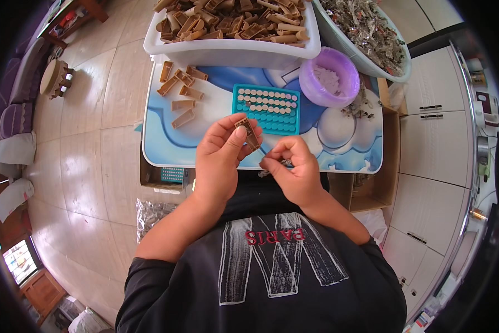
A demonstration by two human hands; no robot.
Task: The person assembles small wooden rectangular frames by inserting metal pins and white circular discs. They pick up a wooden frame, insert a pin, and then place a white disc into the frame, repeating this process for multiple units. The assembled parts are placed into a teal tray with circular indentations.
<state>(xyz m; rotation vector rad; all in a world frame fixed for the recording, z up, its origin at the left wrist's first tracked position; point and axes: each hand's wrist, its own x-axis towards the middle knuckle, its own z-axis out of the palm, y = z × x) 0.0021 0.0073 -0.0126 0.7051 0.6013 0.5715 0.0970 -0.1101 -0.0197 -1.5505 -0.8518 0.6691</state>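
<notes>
In front of my chest, my left hand (220, 151) grips a brown plastic casing (248, 135), its open side with small parts inside facing up. Close to its right, my right hand (295, 169) is closed in a pinch. Small silvery bits show at its fingers, too small to name. Just beyond both hands lies a teal tray (266, 126) with rows of round pegs; white round pieces sit on the farther rows. Several loose brown casings (183, 104) lie on the left of the blue-and-white table (174, 150).
A white bin (232, 49) heaped with brown casings stands at the table's far side. Right of it are a purple bowl (310, 83) of white bits and a pale basin (366, 61) of silvery wired parts. More such parts (361, 104) lie by the bowl. White cabinets (432, 139) line the right.
</notes>
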